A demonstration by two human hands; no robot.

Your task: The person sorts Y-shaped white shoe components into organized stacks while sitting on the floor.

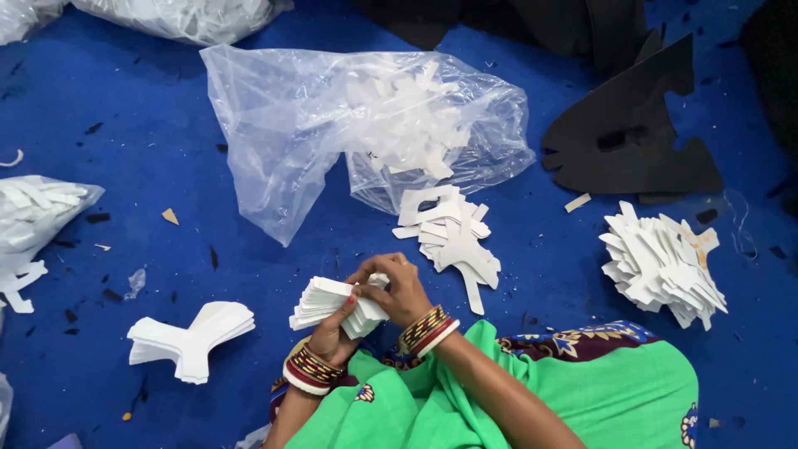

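Note:
Both my hands grip one fanned stack of white cut-out pieces (326, 301) just above my lap. My left hand (334, 335) holds it from below, bangles on the wrist. My right hand (397, 287) closes over the stack's right end from above, also wearing bangles. A loose pile of similar white pieces (449, 234) lies on the blue floor just beyond my right hand. A neat Y-shaped white stack (193, 334) rests to the left of my left hand.
A clear plastic bag (332, 125) with white pieces lies ahead. Another heap of white pieces (661, 264) sits right, black cut shapes (632, 133) beyond it. More bags of pieces lie at far left (33, 212) and top left (183, 17). Green cloth (515, 391) covers my lap.

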